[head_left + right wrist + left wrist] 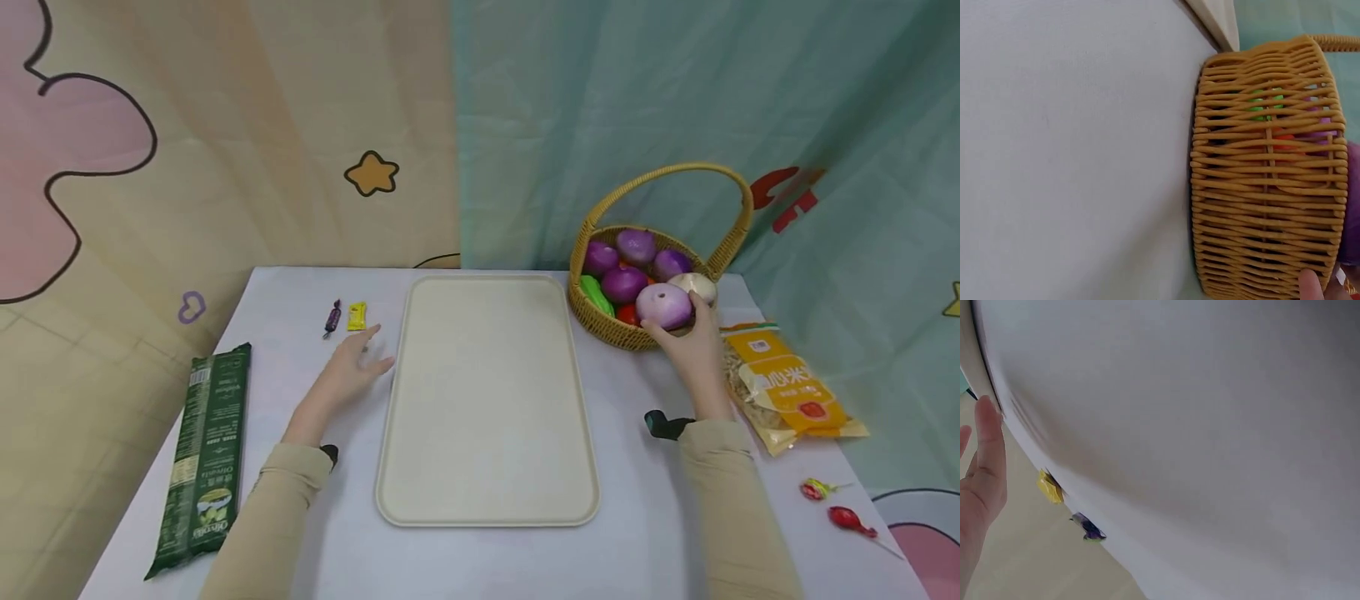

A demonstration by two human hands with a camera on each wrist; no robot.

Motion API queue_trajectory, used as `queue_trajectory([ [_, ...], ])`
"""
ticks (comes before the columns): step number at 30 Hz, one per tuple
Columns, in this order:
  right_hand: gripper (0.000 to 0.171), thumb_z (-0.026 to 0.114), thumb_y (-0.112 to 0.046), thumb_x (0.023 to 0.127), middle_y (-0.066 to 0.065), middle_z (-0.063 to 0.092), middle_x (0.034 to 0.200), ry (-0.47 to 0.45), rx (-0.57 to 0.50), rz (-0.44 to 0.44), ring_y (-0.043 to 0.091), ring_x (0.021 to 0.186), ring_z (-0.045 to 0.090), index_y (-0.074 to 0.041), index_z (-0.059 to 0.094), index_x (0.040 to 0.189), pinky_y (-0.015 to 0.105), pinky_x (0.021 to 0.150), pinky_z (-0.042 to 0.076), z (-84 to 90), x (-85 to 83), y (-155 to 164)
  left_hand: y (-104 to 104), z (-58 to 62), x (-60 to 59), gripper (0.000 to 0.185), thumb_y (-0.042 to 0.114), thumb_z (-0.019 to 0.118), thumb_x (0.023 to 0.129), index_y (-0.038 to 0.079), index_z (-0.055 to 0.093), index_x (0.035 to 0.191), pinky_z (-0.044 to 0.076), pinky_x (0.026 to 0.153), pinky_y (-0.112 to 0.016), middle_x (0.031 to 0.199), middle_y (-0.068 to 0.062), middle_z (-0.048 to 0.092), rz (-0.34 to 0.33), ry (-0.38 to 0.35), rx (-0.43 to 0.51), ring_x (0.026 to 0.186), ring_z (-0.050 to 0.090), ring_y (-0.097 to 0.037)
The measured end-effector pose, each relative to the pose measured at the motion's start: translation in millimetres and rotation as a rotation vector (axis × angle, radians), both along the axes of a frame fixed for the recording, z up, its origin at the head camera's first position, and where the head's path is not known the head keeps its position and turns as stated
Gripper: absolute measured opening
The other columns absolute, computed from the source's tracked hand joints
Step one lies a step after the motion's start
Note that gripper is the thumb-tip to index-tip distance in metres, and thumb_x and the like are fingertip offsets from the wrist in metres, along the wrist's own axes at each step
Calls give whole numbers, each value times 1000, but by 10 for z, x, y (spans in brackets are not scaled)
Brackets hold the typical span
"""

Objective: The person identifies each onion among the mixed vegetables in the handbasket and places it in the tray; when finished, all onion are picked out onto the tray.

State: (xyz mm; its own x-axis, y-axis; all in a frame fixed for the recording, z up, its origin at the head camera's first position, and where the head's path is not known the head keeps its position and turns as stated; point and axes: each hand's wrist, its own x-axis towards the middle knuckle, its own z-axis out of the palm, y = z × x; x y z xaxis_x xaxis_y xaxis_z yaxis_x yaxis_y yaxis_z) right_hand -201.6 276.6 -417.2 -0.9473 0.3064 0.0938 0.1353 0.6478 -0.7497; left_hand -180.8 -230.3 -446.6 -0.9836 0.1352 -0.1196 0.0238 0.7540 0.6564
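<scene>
At the basket's front edge, my right hand [692, 350] holds a pale purple onion [663, 305] between thumb and fingers. The wicker basket [611, 332] also holds several darker purple onions [623, 284], a white round vegetable [692, 285], a green vegetable [596, 295] and something red [627, 314]. In the right wrist view, a fingertip [1310, 284] lies against the basket's woven side [1266, 206]. My left hand [347, 379] hovers by the left edge of the tray [487, 400], fingers spread and holding nothing. Close beyond it lie a yellow-wrapped candy [357, 316] and a purple-wrapped candy [333, 319].
A long dark green package [202, 458] lies along the table's left side. Right of the basket sits an orange and clear food bag [787, 387]. Two lollipops, one small [814, 489] and one red [847, 519], lie near the right edge. A curtain [525, 133] hangs behind the table.
</scene>
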Motion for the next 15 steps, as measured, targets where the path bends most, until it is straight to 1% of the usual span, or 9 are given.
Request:
queue_trajectory([
  [2, 93, 71, -45, 86, 23, 28, 157, 23, -19, -37, 41, 141, 32, -3, 22, 154, 58, 119, 26, -33, -8, -29, 51, -18, -21, 68, 26, 59, 98, 2, 29, 153, 40, 109, -58, 145, -29, 42, -20, -81, 20, 130, 46, -44],
  [4, 93, 73, -42, 85, 22, 30, 156, 57, -41, -65, 39, 141, 33, -4, 23, 153, 55, 120, 27, -56, -27, -62, 101, -27, -42, 65, 23, 60, 97, 2, 31, 151, 47, 102, -54, 138, -27, 49, -27, -133, 21, 123, 53, -41],
  [7, 91, 74, -38, 85, 20, 29, 156, 87, -65, -84, 38, 141, 34, -7, 24, 153, 54, 119, 28, -88, -55, -92, 179, -39, -84, 61, 18, 60, 96, -1, 35, 149, 51, 95, -49, 127, -25, 57, -35, -149, -3, 112, 59, -36],
  [10, 88, 74, -36, 85, 20, 30, 155, 96, -77, -94, 39, 139, 35, -9, 26, 153, 56, 118, 29, -107, -76, -97, 221, -43, -102, 59, 13, 60, 94, -1, 38, 147, 53, 90, -44, 120, -22, 61, -22, -147, -19, 103, 61, -31],
  [13, 87, 75, -36, 84, 20, 32, 154, 87, -99, -107, 37, 139, 36, -10, 28, 152, 54, 119, 29, -105, -91, -106, 225, -65, -103, 59, 8, 61, 93, -1, 38, 147, 55, 85, -41, 116, -22, 61, -8, -146, -10, 96, 63, -29],
  [15, 87, 75, -35, 84, 19, 33, 154, 82, -115, -114, 35, 140, 36, -9, 27, 152, 51, 119, 29, -103, -101, -118, 229, -80, -98, 60, 6, 61, 93, 0, 36, 147, 55, 82, -38, 116, -22, 61, 6, -166, 7, 94, 63, -28],
])
